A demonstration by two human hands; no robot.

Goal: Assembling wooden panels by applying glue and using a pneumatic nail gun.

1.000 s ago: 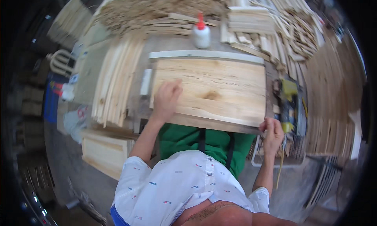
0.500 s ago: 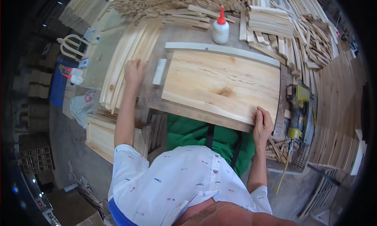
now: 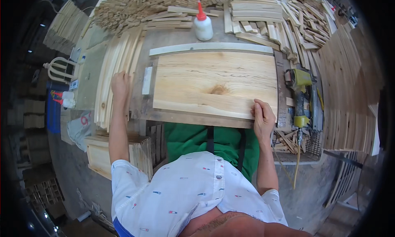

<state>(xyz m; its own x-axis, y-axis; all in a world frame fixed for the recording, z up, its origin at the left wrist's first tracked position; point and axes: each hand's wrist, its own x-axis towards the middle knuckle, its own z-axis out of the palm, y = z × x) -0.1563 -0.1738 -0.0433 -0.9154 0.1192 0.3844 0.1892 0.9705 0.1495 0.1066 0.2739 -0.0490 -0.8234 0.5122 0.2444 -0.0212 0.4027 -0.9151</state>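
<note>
While the one wooden panel (image 3: 197, 74) already lies flat on the bench (image 3: 164, 36), no strip sits on it, so probably early; loose strips (image 3: 106, 84), too overlapped to count, remain left. Left hand (image 3: 120, 86) curled over strips, right hand (image 3: 263, 115) curled at panel's near-right corner, can't tell if either pinches. One red-topped bottle (image 3: 203, 29), one long pale bar (image 3: 212, 48), one short (image 3: 147, 80).
</note>
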